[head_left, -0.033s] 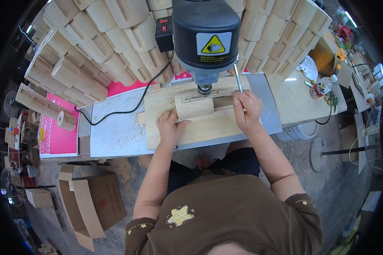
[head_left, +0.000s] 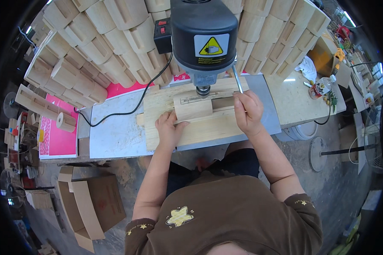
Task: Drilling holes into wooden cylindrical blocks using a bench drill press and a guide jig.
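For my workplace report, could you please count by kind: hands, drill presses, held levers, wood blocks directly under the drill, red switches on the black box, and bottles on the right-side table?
Left hand, right hand: 2
Drill press: 1
Lever: 1
Block: 1
Red switches: 2
Bottle: 1
Total: 8

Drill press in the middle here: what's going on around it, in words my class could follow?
A person in a brown T-shirt is at the drill press. Their left hand is against the left end of a pale wooden block, while their right hand grips the end of the metal lever. The block lies on a wooden board, under the chuck; whether the bit touches it is hard to tell. Slotted wooden pieces stand stacked behind.
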Motion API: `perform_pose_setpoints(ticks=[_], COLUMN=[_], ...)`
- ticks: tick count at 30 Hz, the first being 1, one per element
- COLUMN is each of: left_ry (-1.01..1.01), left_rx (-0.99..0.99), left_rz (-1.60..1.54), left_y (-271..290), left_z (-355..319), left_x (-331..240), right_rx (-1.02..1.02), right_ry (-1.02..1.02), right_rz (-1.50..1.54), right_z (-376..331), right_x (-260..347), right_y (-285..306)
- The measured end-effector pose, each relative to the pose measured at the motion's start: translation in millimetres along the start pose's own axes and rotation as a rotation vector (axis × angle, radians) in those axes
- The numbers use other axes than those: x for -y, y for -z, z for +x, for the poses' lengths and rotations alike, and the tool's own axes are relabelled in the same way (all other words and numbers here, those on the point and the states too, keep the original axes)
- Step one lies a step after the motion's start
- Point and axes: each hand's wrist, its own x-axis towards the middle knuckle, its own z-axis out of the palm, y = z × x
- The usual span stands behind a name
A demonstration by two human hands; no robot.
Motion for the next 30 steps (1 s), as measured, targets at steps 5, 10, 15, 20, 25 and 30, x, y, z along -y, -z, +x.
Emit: perform_pose_setpoints(ticks=[5, 10, 15, 20, 25, 30], left_ry=[0.068, -0.044, -0.002, 0.005, 0.003, -0.074], left_rx=[0.035, 0.008, 0.04, 0.028, 0.034, -0.037], left_rz=[0.122, 0.159, 0.136, 0.133, 0.134, 0.126], left_y=[-4.7, -27.7, -27.5, -27.5, -28.1, -27.8], left_z=[0.7, 3.1, 3.7, 3.2, 2.3, 2.4], left_x=[-6.4, -21.9, -26.0, -25.8, -24.5, -24.8], right_rx=[0.034, 0.194, 0.196, 0.087, 0.092, 0.024], right_ry=[-0.161, -0.417, -0.304, -0.145, -0.242, -0.144], right_rz=[0.011, -0.248, -0.128, -0.072, -0.008, 0.074], right_z=[92.2, 174.7, 168.7, 117.8, 45.3, -0.7], right_x=[8.3, -21.2, -18.0, 15.9, 35.4, 12.2], right_y=[19.7, -13.3, -5.3, 23.1, 26.4, 2.0])
